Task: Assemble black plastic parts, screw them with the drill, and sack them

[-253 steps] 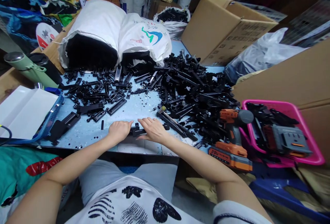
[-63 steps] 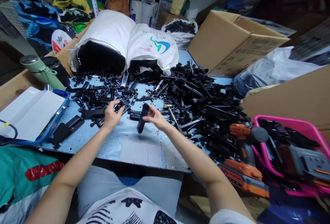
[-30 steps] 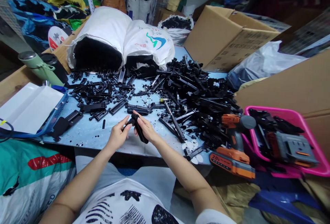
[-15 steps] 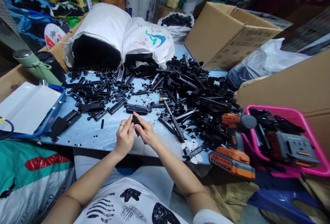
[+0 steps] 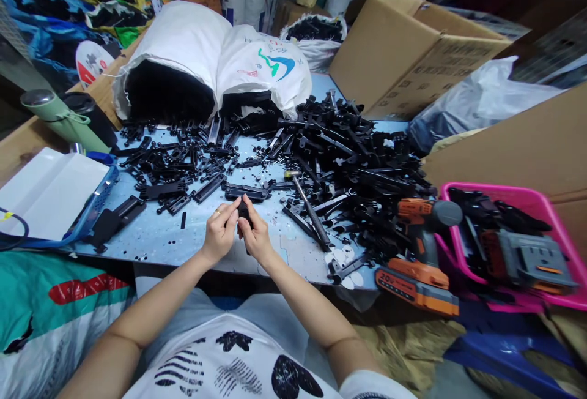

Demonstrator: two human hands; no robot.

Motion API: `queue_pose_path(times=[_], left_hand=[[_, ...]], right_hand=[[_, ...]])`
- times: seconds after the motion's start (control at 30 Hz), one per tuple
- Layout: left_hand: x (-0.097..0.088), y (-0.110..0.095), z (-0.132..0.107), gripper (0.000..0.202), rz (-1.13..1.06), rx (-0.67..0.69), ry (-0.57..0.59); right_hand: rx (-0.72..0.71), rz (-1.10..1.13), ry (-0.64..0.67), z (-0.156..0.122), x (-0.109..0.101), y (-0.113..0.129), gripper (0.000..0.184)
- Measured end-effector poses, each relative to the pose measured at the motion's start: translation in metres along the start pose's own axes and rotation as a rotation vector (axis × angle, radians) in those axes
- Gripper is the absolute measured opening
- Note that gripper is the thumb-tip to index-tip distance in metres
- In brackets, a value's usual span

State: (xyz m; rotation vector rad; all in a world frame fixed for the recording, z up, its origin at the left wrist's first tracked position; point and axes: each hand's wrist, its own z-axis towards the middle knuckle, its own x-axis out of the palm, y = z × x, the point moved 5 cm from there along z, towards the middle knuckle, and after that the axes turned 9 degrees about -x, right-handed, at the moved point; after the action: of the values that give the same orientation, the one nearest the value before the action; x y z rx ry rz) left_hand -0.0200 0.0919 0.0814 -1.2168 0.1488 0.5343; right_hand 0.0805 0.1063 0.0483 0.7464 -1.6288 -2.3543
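Near the table's front edge, my left hand (image 5: 221,231) and my right hand (image 5: 255,229) meet around a small black plastic part (image 5: 244,210). Both hands pinch it with fingers closed, and much of it is hidden behind them. Just beyond my fingertips lies a longer black plastic piece (image 5: 246,193) on the blue tabletop (image 5: 169,227). To the right of my hands rests a hammer (image 5: 310,209) with a yellowish head end and a dark handle.
Black plastic parts (image 5: 339,142) are heaped at the right, more (image 5: 178,160) at the left. White sacks (image 5: 183,38) stand behind. An orange cordless drill (image 5: 417,258) sits by a pink basket (image 5: 559,227). A cardboard box (image 5: 389,56) is at the back right, a blue basket (image 5: 103,188) at left.
My hands have turned the black part to point more away from me, and my right hand has shifted slightly left. The camera view has moved a little.
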Motion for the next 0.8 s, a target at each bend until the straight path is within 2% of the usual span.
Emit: queue_pose_path(times=[0.1, 0.17, 0.2, 0.27, 0.3, 0.37, 0.43, 0.47, 0.53, 0.6, 0.63, 0.67, 0.7, 0.73, 0.8], left_hand=[[0.005, 0.023, -0.020, 0.041, 0.066, -0.181, -0.137], [0.006, 0.034, -0.033, 0.047, 0.202, -0.271, -0.121], [0.007, 0.037, -0.036, 0.052, 0.305, -0.266, -0.061], [0.012, 0.036, -0.035, 0.061, 0.514, -0.121, 0.181], [0.017, 0.034, -0.033, 0.061, 0.589, -0.006, 0.337], [0.027, 0.032, -0.027, 0.054, 0.672, 0.204, 0.598], [0.033, 0.033, -0.018, 0.044, 0.730, 0.315, 0.694], [0.035, 0.034, -0.013, 0.039, 0.762, 0.342, 0.693], [0.041, 0.034, -0.007, 0.031, 0.811, 0.395, 0.690], [0.044, 0.033, -0.008, 0.025, 0.845, 0.425, 0.702], [0.043, 0.033, -0.009, 0.023, 0.864, 0.414, 0.703], [0.042, 0.034, -0.010, 0.021, 0.886, 0.382, 0.698], [0.039, 0.035, -0.010, 0.020, 0.905, 0.333, 0.689], [0.037, 0.036, -0.011, 0.019, 0.915, 0.277, 0.683], [0.033, 0.039, -0.012, 0.020, 0.891, 0.182, 0.700]], right_hand=[[-0.086, -0.275, 0.101, 0.017, -0.014, -0.005, 0.053], [-0.114, -0.552, 0.151, 0.032, -0.043, -0.017, 0.049], [-0.103, -0.721, 0.136, 0.040, -0.064, -0.026, 0.048], [-0.027, -1.072, 0.085, 0.053, -0.111, -0.049, 0.042], [-0.005, -1.196, 0.111, 0.058, -0.130, -0.062, 0.037], [-0.005, -1.292, 0.234, 0.066, -0.156, -0.086, 0.025], [-0.027, -1.222, 0.271, 0.074, -0.172, -0.100, 0.016], [-0.030, -1.145, 0.209, 0.080, -0.180, -0.102, 0.015], [-0.039, -0.927, -0.043, 0.090, -0.197, -0.093, 0.020], [-0.092, -0.640, -0.325, 0.095, -0.213, -0.074, 0.029], [-0.136, -0.494, -0.422, 0.095, -0.218, -0.063, 0.033], [-0.176, -0.368, -0.466, 0.092, -0.219, -0.051, 0.036], [-0.198, -0.281, -0.454, 0.086, -0.216, -0.038, 0.038], [-0.196, -0.243, -0.379, 0.078, -0.208, -0.027, 0.038], [-0.136, -0.302, -0.071, 0.053, -0.177, -0.010, 0.039]])
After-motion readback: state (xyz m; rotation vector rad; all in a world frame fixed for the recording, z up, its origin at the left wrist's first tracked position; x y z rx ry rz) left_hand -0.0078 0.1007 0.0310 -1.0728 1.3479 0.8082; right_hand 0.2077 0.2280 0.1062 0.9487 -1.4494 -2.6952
